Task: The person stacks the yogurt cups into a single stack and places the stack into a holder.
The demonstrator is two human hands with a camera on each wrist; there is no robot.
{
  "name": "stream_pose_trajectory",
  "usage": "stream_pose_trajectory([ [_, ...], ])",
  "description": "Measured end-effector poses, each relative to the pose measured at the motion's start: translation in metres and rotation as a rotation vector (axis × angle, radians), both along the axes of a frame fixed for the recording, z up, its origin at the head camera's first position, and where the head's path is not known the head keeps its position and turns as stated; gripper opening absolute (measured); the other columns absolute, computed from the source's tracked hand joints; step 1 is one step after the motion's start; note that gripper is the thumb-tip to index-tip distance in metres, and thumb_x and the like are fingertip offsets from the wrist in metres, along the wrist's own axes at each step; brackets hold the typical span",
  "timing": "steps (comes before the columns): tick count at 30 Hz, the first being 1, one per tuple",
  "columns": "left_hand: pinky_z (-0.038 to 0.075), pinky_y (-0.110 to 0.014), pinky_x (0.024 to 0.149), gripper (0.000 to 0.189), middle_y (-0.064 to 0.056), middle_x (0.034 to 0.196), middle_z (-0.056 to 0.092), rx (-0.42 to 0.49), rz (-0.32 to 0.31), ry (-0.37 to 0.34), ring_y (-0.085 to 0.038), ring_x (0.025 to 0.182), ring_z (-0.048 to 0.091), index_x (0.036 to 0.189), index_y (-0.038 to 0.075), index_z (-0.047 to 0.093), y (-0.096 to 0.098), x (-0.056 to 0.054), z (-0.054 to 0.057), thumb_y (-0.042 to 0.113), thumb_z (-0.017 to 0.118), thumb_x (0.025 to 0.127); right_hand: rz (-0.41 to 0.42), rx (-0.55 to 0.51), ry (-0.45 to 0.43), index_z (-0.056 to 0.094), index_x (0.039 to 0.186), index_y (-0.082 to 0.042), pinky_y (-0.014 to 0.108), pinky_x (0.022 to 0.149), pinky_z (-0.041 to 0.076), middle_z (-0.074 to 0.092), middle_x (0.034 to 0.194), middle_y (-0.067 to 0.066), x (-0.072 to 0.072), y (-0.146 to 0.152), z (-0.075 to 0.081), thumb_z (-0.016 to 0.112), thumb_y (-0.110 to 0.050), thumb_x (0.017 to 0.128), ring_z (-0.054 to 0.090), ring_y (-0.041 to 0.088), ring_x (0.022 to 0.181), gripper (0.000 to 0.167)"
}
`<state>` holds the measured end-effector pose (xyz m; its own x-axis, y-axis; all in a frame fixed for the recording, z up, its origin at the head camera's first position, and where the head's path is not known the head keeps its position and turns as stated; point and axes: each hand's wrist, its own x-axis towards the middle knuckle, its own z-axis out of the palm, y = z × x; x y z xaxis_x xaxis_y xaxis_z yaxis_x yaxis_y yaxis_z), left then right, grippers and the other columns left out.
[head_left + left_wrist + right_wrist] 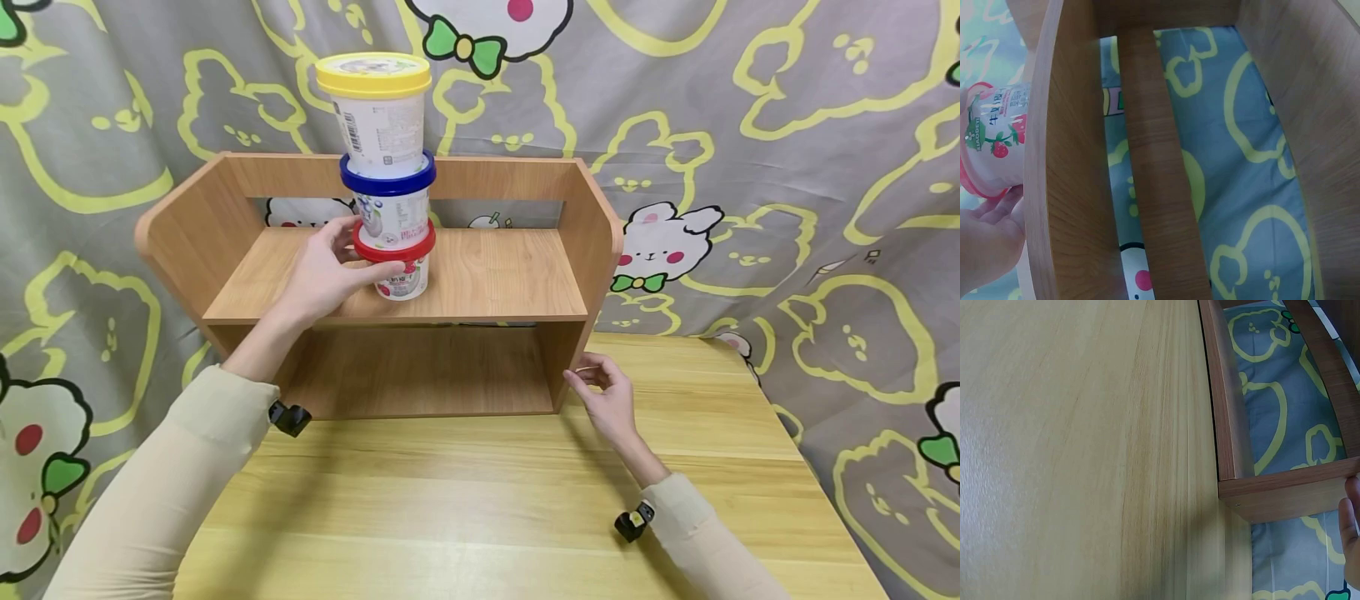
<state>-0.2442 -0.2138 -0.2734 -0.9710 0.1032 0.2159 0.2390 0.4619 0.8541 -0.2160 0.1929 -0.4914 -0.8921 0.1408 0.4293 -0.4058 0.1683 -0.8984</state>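
Three white tubs are stacked over the wooden shelf's [502,275] upper board: a red-lidded tub [405,282] at the bottom, a blue-lidded tub [397,218] in the middle, and a larger yellow-lidded tub [386,125] on top. My left hand [322,271] grips the red-lidded tub around its lid from the left. Strawberries show on that tub [997,137] in the left wrist view. Whether its base touches the board cannot be told. My right hand [606,396] is at the shelf's lower right side panel, fingertips touching its outer side.
The shelf stands at the back of a pale wooden table [450,500], with an open lower compartment [420,367] below the upper board. A grey curtain [675,100] with cartoon bears hangs behind and beside it.
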Motion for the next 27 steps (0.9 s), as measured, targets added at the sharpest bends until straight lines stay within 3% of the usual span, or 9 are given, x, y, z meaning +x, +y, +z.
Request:
stream_pose_trajectory([
  [15, 0.048, -0.057, 0.119, 0.089, -0.01, 0.158, 0.052, -0.014, -0.001, -0.011, -0.032, 0.14, 0.056, 0.161, 0.016, 0.035, 0.0001, 0.0005, -0.0021, 0.041, 0.083, 0.09, -0.018, 0.011, -0.012, 0.069, 0.114, 0.01, 0.01, 0.073, 0.057, 0.069, 0.095, -0.011, 0.0006, -0.0018, -0.0019, 0.079, 0.01, 0.086, 0.067, -0.003, 0.079, 0.029],
  [27, 0.047, -0.054, 0.122, 0.093, -0.011, 0.162, 0.044, 0.06, -0.038, -0.008, -0.031, 0.146, 0.05, 0.165, 0.017, 0.024, -0.0021, 0.0005, -0.0094, 0.032, 0.081, 0.093, -0.013, 0.03, 0.014, 0.069, 0.114, 0.011, 0.01, 0.076, 0.057, 0.072, 0.1, 0.002, 0.0004, -0.0004, -0.005, 0.078, 0.009, 0.088, 0.067, -0.003, 0.081, 0.028],
])
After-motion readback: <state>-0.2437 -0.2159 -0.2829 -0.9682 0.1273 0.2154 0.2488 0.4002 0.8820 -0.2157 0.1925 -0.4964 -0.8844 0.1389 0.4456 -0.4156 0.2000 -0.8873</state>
